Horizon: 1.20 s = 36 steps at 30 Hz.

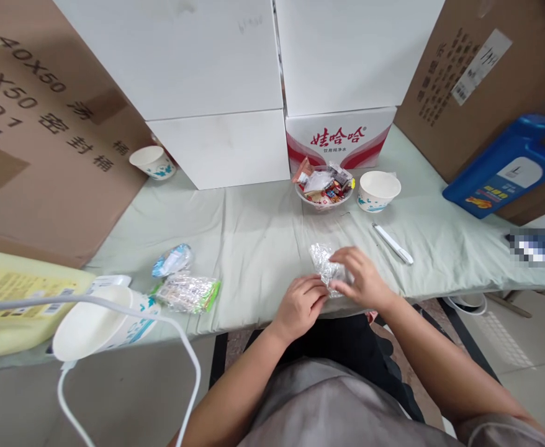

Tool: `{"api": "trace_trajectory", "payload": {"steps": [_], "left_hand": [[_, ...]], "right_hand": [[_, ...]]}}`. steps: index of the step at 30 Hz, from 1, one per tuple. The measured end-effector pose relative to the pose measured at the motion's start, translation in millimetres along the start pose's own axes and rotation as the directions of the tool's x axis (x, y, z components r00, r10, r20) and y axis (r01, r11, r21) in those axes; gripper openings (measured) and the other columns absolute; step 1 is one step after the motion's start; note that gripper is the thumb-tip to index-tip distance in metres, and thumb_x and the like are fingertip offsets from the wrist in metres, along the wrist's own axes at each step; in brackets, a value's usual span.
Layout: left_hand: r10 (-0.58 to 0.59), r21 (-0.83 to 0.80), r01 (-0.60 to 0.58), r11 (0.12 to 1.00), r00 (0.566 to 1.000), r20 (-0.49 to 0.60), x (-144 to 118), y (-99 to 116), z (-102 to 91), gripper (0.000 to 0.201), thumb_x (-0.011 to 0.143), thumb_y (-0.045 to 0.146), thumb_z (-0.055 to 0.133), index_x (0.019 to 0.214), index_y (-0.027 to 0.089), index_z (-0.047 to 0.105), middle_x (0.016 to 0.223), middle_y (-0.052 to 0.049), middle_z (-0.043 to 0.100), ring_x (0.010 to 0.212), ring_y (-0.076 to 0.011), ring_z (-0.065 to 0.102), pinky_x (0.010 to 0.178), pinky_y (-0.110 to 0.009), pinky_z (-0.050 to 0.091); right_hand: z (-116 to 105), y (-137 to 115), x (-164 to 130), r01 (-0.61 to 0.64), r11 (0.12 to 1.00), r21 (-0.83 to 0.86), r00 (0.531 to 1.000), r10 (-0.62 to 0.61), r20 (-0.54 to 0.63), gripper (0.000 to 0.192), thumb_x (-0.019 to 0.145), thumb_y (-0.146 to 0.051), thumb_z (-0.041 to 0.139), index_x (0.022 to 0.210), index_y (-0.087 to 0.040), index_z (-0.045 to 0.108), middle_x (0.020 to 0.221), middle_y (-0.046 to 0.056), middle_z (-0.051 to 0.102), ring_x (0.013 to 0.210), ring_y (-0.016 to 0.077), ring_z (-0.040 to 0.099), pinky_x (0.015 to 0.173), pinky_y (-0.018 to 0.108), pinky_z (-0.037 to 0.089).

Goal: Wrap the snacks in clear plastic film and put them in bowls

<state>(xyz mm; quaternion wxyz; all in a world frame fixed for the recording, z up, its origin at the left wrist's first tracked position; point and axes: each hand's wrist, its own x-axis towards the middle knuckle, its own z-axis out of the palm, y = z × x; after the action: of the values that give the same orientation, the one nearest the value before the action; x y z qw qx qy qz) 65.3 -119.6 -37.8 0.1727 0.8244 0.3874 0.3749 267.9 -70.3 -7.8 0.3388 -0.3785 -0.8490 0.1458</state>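
A crinkled, shiny clear plastic wrapper (pixel 321 253) lies on the cloth near the front edge of the table. My left hand (pixel 300 305) has its fingers curled together on the wrapper's near left edge, pinching it. Over the wrapper's right side is my right hand (pixel 364 276), with thumb and fingers apart. Whether its fingertips touch the wrapper is hard to make out. A white utility knife (pixel 392 243) lies to the right of that hand. Behind the wrapper stands a bowl (pixel 321 202) heaped with small packaged snacks.
A paper cup (pixel 378 189) stands beside the bowl. A blue bottle (pixel 500 167) leans at the right. On the left are a blue packet (pixel 172 261), a green-edged packet (pixel 189 293), a tilted paper bucket (pixel 90 323) and a white cable (pixel 179 335). White boxes (pixel 216 149) line the back.
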Motion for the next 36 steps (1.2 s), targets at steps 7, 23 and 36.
{"api": "trace_trajectory", "payload": {"steps": [7,23,36], "left_hand": [[-0.140,-0.128,0.138,0.982,0.990,-0.011,-0.9,0.9,-6.6,0.026,0.097,0.028,0.045,0.121,0.020,0.052,0.111,-0.010,0.065,0.105,-0.0209,0.062,0.091,-0.040,0.053],[-0.123,0.080,0.120,0.989,0.992,0.030,5.1,-2.7,-0.4,0.043,0.091,0.022,0.051,0.133,0.019,0.044,0.122,-0.012,0.059,0.113,-0.0253,0.054,0.097,-0.046,0.049],[-0.208,0.297,0.190,0.936,0.978,0.030,10.0,-1.4,8.7,0.043,0.090,0.017,0.048,0.133,0.013,0.048,0.127,-0.015,0.054,0.111,-0.0283,0.053,0.097,-0.048,0.048]], "right_hand": [[5.1,-17.4,-33.1,-0.009,0.999,0.042,0.981,0.001,0.195,0.022,0.096,-0.026,0.046,0.108,-0.020,0.063,0.105,0.011,0.070,0.105,0.0245,0.061,0.090,0.043,0.049],[26.2,8.9,31.5,-0.339,0.868,-0.363,0.901,0.411,0.141,0.025,0.098,-0.033,0.043,0.098,-0.019,0.064,0.096,0.007,0.070,0.081,0.0191,0.065,0.064,0.028,0.039],[38.6,2.9,44.5,-0.439,0.678,-0.589,0.793,0.600,0.101,0.029,0.102,-0.034,0.031,0.104,-0.016,0.053,0.094,0.012,0.071,0.079,0.0214,0.069,0.060,0.027,0.039]]}}
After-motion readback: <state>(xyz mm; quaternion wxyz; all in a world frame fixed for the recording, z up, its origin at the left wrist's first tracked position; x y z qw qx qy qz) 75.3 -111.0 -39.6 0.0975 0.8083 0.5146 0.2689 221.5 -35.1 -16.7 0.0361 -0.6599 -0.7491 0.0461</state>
